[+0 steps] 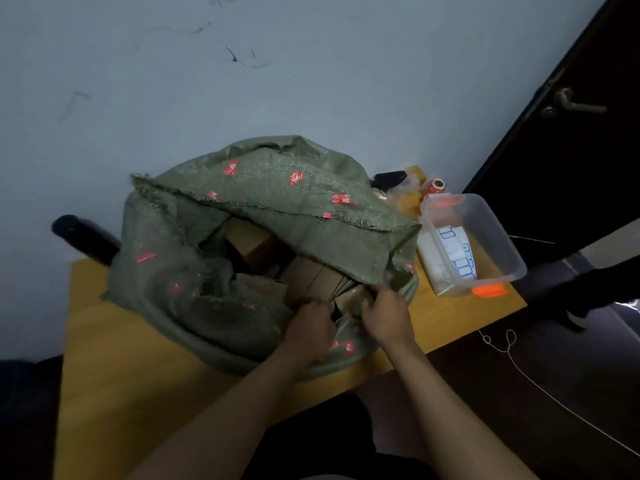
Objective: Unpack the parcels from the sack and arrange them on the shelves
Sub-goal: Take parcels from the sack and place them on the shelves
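Observation:
A large green woven sack point(263, 202) with red marks lies on a yellow table point(131, 375), its mouth open toward me. Several brown cardboard parcels point(252, 244) show inside the opening. My left hand point(308, 332) and my right hand point(386, 315) both reach into the near edge of the mouth, fingers curled around a cardboard parcel point(346, 299) there. Exactly how the fingers sit on it is hidden by the sack's edge. No shelves are in view.
A clear plastic bin point(481, 233) with a sheet of blue labels stands on the table's right side, with tape rolls point(434, 187) behind it. A black cylinder point(83, 237) lies at the left. A dark door point(571, 109) is at the right, a pale wall behind.

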